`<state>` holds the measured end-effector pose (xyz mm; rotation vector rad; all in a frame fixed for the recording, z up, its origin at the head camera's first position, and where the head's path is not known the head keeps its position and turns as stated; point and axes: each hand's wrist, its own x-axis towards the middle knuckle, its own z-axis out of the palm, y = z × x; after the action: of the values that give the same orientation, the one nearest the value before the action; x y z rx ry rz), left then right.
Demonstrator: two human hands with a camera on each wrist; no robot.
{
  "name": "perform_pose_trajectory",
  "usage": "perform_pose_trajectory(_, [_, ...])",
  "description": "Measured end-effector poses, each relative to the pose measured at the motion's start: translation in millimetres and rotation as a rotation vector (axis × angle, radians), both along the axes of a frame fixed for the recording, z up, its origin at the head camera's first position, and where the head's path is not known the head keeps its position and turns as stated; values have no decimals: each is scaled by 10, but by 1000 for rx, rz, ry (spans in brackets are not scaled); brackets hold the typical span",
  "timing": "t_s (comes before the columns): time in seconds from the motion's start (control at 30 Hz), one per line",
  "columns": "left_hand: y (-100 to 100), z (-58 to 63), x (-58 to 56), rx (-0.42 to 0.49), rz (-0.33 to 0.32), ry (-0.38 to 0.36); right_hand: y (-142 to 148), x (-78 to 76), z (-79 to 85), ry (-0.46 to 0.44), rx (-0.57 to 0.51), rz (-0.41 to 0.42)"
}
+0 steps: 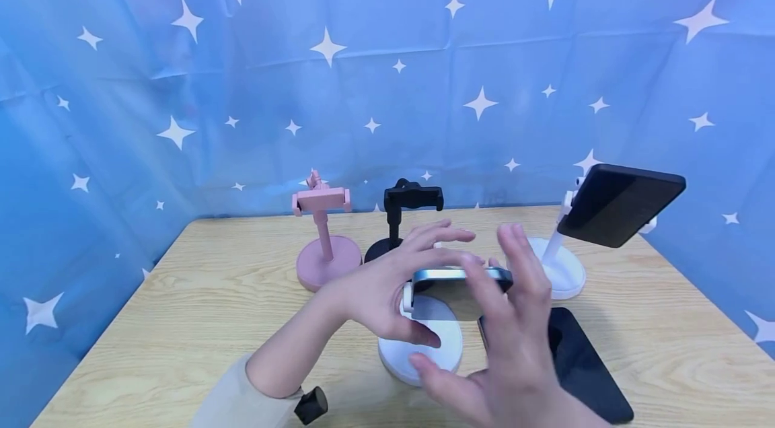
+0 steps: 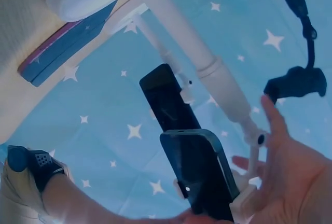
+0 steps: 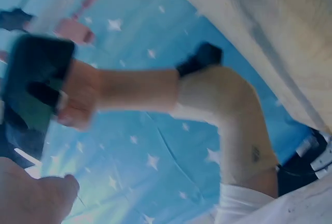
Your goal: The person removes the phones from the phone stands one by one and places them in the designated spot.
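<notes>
A phone (image 1: 447, 300) with a blue metallic edge sits in the white clamp (image 1: 408, 297) of the front phone stand, above its round white base (image 1: 451, 345). My left hand (image 1: 387, 290) grips this clamp at the phone's left end, thumb on the near side and fingers behind. In the left wrist view, one finger of the left hand (image 2: 290, 167) points upward beside the stand's joint. My right hand (image 1: 511, 340) is at the phone's right end, fingers and thumb spread apart, blurred, with the index finger overlapping the phone's top edge.
Behind stand a pink phone stand (image 1: 327, 254) and a black phone stand (image 1: 414, 197), partly hidden by my left hand. At the right, another white stand (image 1: 563, 273) carries a dark phone (image 1: 620, 206). A black phone (image 1: 584, 367) lies flat on the wooden table (image 1: 200, 293).
</notes>
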<state>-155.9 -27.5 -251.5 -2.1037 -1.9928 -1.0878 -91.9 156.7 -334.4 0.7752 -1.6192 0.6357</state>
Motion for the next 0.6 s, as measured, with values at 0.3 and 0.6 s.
perform_pose_trajectory(0.3, [61, -28, -118, 85, -162, -92, -336, -96, 131, 35, 83, -263])
perform_pose_trajectory(0.6, [41, -8, -216, 63, -205, -40, -196, -484, -314, 34, 85, -434])
